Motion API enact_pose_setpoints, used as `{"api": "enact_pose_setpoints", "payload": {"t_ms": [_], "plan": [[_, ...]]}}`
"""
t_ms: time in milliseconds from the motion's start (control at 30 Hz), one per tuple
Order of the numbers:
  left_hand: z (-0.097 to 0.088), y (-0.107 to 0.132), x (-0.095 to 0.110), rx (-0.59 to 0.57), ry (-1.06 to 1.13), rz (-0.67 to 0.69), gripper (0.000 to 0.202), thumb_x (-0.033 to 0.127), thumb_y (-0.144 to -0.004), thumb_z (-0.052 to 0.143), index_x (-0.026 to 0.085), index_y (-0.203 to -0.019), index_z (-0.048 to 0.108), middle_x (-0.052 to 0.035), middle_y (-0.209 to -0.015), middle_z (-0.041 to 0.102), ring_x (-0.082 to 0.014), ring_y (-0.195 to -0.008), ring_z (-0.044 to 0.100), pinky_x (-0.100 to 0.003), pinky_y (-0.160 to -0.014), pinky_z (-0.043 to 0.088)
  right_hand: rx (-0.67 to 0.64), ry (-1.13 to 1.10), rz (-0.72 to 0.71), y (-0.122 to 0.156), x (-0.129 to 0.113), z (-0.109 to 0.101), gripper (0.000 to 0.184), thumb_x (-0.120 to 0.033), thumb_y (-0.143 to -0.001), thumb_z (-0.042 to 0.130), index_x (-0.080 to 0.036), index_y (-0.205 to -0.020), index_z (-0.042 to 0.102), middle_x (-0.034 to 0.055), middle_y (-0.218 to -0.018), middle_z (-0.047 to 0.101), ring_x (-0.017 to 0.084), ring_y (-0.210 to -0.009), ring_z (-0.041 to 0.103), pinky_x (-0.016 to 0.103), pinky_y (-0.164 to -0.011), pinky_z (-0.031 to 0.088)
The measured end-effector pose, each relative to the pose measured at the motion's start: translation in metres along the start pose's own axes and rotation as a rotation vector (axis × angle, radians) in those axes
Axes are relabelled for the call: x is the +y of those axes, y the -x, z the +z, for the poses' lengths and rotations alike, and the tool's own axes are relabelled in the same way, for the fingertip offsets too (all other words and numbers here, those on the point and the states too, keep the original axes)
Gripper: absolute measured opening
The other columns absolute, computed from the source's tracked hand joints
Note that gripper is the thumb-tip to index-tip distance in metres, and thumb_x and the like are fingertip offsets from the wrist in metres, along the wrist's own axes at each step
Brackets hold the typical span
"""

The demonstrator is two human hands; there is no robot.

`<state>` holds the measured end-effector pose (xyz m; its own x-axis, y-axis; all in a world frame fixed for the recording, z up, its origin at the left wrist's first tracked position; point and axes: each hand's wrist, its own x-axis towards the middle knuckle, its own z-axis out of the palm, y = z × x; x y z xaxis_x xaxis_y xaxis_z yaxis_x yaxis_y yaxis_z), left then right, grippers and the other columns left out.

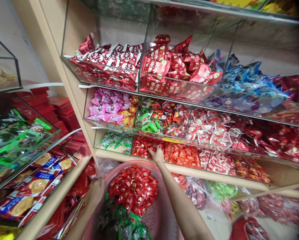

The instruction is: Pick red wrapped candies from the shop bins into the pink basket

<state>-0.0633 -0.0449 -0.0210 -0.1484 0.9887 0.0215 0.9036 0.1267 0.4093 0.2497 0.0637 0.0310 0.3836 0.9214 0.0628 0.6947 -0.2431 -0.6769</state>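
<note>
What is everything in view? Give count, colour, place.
Basket: one, pink, below the shelves
Shiny candies: many, red, basket's far half
Basket packets: many, green and dark, near half
Shelf post: one, tan, left of centre
Bins: several, clear, on shelves
Upper-row packets: many, red, white, blue, ahead
Middle-row packets: many, pink, green, red, white, ahead
Bottom-row sweets: many, green, red, orange, ahead
Left-bin packets: many, green, left
Biscuit packs: several, blue, white, red, lower left
Stacks (contents unclear): several, red, left
Bagged sweets: several, mixed, lower right
Yellow wrappers: several, yellow, top right
Forearms: two, bare, bottom
Left hand: one, bare, at basket's left rim
Right hand: one, bare, at bottom-row sweets
</note>
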Motion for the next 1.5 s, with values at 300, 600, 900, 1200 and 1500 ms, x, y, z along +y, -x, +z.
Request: {"api": "enact_pose_setpoints", "payload": {"t_ms": [300, 600, 900, 1200, 1500], "plan": [[-0.002, 0.0, 0.002, -0.084, 0.032, -0.035, 0.047, 0.035, -0.088, 0.021, 0.017, -0.092, 0.064, -0.0098, -0.088, 0.07, -0.0211, -0.079, 0.064, -0.027, -0.063, 0.044, 0.031, -0.414, 0.099, -0.008, 0.012, 0.002, 0.043, -0.055, -0.07, 0.056, -0.015, -0.082, 0.066, 0.0028, -0.056, 0.058, 0.015, -0.057, 0.053, 0.025, -0.055, 0.044], [-0.004, 0.002, 0.008, -0.102, -0.019, -0.026, 0.047, 0.03, -0.089, 0.02, 0.014, -0.095, 0.064, -0.0108, -0.087, 0.07, -0.0216, -0.081, 0.064, -0.027, -0.065, 0.043, -0.004, -0.771, 0.2, -0.004, 0.003, -0.009, 0.04, -0.057, -0.066, 0.059, -0.017, -0.07, 0.058, -0.0085, -0.042, 0.033, 0.007, -0.038, 0.034, 0.021, -0.037, 0.036], [0.002, 0.002, 0.003, -0.125, 0.027, -0.071, 0.053, 0.038, -0.09, 0.016, 0.014, -0.096, 0.063, -0.0137, -0.086, 0.07, -0.0238, -0.078, 0.065, -0.031, -0.066, 0.043, -0.299, -1.184, 0.237, 0.066, -0.018, -0.036, 0.039, -0.056, -0.07, 0.06, -0.018, -0.073, 0.053, -0.002, -0.065, 0.057, 0.002, -0.041, 0.035, 0.013, -0.031, 0.021], [-0.01, 0.017, 0.044, 0.282, 0.29, 0.394, 0.031, 0.03, -0.085, 0.04, 0.018, -0.11, 0.055, -0.0077, -0.112, 0.059, -0.0188, -0.107, 0.052, -0.035, -0.096, 0.04, -0.7, -1.279, 0.636, 0.142, -0.003, 0.01, 0.032, -0.045, -0.07, 0.065, -0.016, -0.074, 0.054, -0.0001, -0.063, 0.06, 0.001, -0.037, 0.041, 0.01, -0.03, 0.016], [0.013, 0.044, 0.076, -0.166, 0.371, 0.576, 0.039, 0.032, -0.085, 0.043, 0.028, -0.123, 0.05, -0.0039, -0.119, 0.056, -0.0157, -0.111, 0.05, -0.033, -0.097, 0.043, -0.797, -1.145, 0.585, 0.172, 0.012, 0.018, 0.037, -0.052, -0.068, 0.065, -0.016, -0.078, 0.057, -0.0007, -0.06, 0.059, 0.002, -0.036, 0.041, 0.012, -0.03, 0.014]]}}
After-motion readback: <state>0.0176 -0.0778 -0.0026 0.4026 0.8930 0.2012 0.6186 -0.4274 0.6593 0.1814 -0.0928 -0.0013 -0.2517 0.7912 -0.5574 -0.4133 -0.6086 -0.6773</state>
